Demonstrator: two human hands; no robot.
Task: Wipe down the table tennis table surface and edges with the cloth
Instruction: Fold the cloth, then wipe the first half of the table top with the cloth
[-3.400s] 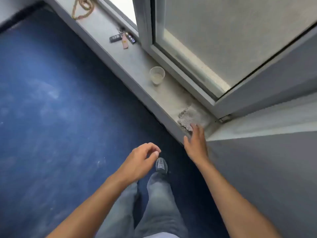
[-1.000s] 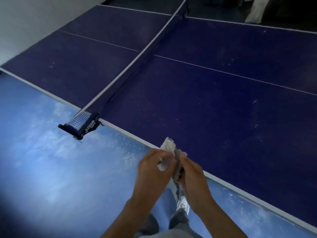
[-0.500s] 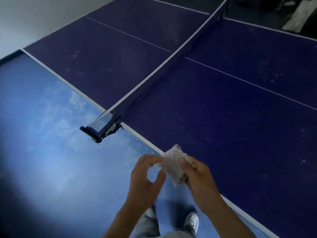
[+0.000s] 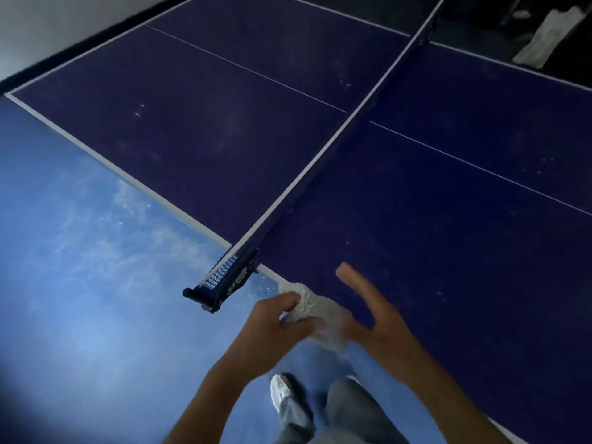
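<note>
Dim room, light blue floor hazed with dust, and a dark blue table tennis table filling most of the view, net cutting across it down to the clamp sticking out past the near edge. Big change versus 0.5 s back: no more 2-handed fiddling with the cloth. Now bunched up in the left hand alone, thumb and fingers curled round it, with the right hand just beside it, fingers splayed straight, gripping nothing, smeared by motion blur. Can't tell whether the right palm touches the cloth's lower end or sits just off it. Also a lot closer to the net clamp than 1 s back, standing right at the table's side. Reads like prep done and cloth settled into 1 hand, so wiping probably about to start; nothing wiped yet, judging by the pale specks all over the top. Cloth showing over the near white edge line, just right of the clamp, not obviously pressed down on the surface. Long axis running diagonally, upper end poking up-left toward the clamp, lower end trailing down-right toward the right palm. Probably needs flattening out before a decent swipe.
</note>
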